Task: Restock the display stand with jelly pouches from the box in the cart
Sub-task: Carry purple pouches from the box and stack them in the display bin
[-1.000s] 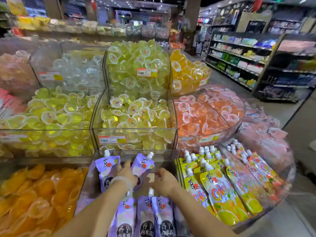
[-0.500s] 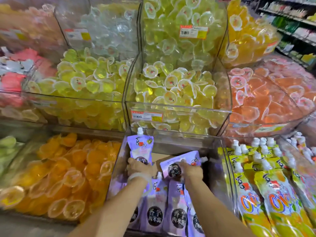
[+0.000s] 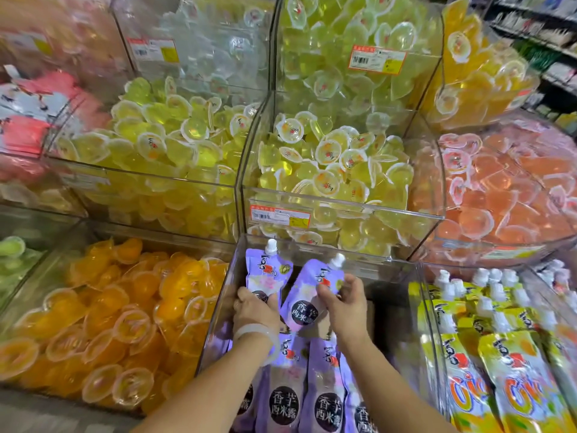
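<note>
Two purple jelly pouches with white caps stand at the back of a clear acrylic bin (image 3: pixel 224 295) on the display stand. My left hand (image 3: pixel 254 310), with a pale bangle on the wrist, grips the base of the upright left pouch (image 3: pixel 267 270). My right hand (image 3: pixel 345 303) pinches the side of the right pouch (image 3: pixel 309 292), which leans to the right. Several more purple pouches (image 3: pixel 324 398) lie in a row at the front of the same bin, under my forearms. The box and the cart are out of view.
Yellow spouted pouches (image 3: pixel 468 370) fill the bin to the right. Orange jelly cups (image 3: pixel 118 317) fill the bin to the left. Behind and above are bins of yellow-green cups (image 3: pixel 337 164) and pink-orange cups (image 3: pixel 505 189). Store shelves (image 3: pixel 549 35) stand at far right.
The right pouch has swung from lying almost flat to leaning more upright, and my right hand has moved to its side. The camera has moved closer and tilted down; my left hand keeps its pouch.
</note>
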### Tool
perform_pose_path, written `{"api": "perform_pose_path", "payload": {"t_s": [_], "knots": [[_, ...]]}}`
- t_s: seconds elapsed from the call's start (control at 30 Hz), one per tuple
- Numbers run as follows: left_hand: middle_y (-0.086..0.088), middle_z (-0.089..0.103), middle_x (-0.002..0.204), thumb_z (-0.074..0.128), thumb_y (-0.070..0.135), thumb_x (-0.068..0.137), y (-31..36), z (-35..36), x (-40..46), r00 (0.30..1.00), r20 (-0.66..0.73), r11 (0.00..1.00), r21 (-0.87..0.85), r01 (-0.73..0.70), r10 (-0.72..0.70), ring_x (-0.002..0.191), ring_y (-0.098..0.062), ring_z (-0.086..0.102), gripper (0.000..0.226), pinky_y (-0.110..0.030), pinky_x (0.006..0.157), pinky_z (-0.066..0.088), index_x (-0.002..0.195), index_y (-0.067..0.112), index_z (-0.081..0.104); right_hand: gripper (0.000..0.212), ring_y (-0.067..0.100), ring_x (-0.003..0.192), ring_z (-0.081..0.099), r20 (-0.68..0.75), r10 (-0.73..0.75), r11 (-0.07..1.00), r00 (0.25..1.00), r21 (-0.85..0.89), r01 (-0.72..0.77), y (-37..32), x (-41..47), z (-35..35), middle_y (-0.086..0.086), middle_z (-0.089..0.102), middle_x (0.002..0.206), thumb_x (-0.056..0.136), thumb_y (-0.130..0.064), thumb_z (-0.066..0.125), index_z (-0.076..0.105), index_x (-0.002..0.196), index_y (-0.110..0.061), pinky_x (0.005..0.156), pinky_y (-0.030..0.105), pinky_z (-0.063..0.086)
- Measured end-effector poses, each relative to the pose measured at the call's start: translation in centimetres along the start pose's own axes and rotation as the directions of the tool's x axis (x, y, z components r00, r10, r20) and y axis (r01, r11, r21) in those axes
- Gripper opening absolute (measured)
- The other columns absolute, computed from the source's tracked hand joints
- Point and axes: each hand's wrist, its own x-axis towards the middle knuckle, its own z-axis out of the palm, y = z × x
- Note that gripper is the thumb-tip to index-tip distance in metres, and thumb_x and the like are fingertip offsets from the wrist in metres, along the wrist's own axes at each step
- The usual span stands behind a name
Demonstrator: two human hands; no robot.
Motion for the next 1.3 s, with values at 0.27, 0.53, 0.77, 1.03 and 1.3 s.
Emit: {"api": "perform_pose_path", "payload": {"t_s": [0.27,0.53,0.77,1.03,1.3], "knots": [[-0.021,0.059,0.123,0.042,0.038,0.098,0.4,-1.3,-0.4,0.999,0.043,0.973,0.232,-0.002,-0.008,0.113,-0.035,0.058,0.048,-0.037,0.086,0.047,0.123,-0.002,0.033,0.025,0.015,0.073,0.053,0.095,-0.054,0.922,0.994,-0.378,0.087,-1.4,-0.8,2.5,-0.007,0.054,0.074,0.088,-0.025,0.064,0.047,0.103,-0.018,0.064,0.025,0.036],[-0.011,0.042,0.136,0.048,0.020,0.094,-0.4,-2.1,-1.3,0.968,0.063,0.926,0.282,-0.252,0.244,0.122,-0.030,0.049,0.049,-0.038,0.093,0.043,0.138,0.011,0.029,0.027,0.021,0.079,0.049,0.128,0.010,0.825,0.992,-0.562,0.064,-1.3,-0.1,2.7,-0.008,0.047,0.068,0.092,-0.037,0.056,0.045,0.089,-0.012,0.067,0.025,0.029],[-0.001,0.021,0.150,0.045,0.012,0.093,1.6,-2.5,-1.3,0.796,0.102,0.745,0.300,-0.596,0.596,0.134,-0.023,0.032,0.067,-0.030,0.105,0.031,0.151,0.025,0.013,0.046,0.016,0.059,0.038,0.139,0.000,0.822,0.990,-0.564,0.079,-1.0,-0.4,1.9,-0.004,0.040,0.061,0.089,-0.040,0.060,0.030,0.065,-0.015,0.052,0.027,0.028],[-0.005,0.021,0.147,0.051,0.012,0.090,2.4,-2.9,-0.9,0.823,0.182,0.749,0.346,-0.565,0.538,0.134,-0.024,0.030,0.073,-0.033,0.105,0.034,0.151,0.022,0.012,0.044,0.017,0.063,0.042,0.116,0.057,0.812,0.992,-0.584,0.022,-0.7,0.4,1.8,-0.005,0.042,0.063,0.088,-0.040,0.063,0.032,0.065,-0.019,0.051,0.021,0.029],[-0.005,0.018,0.152,0.046,0.012,0.094,1.7,-2.9,-2.4,0.827,0.150,0.753,0.351,-0.557,0.542,0.137,-0.024,0.030,0.066,-0.031,0.107,0.031,0.151,0.020,0.014,0.056,0.019,0.098,0.061,0.116,0.086,0.847,0.990,-0.531,-0.011,-1.7,-1.1,0.5,0.000,0.062,0.099,0.077,-0.040,0.075,0.051,0.115,-0.008,0.081,0.026,0.044]]}}
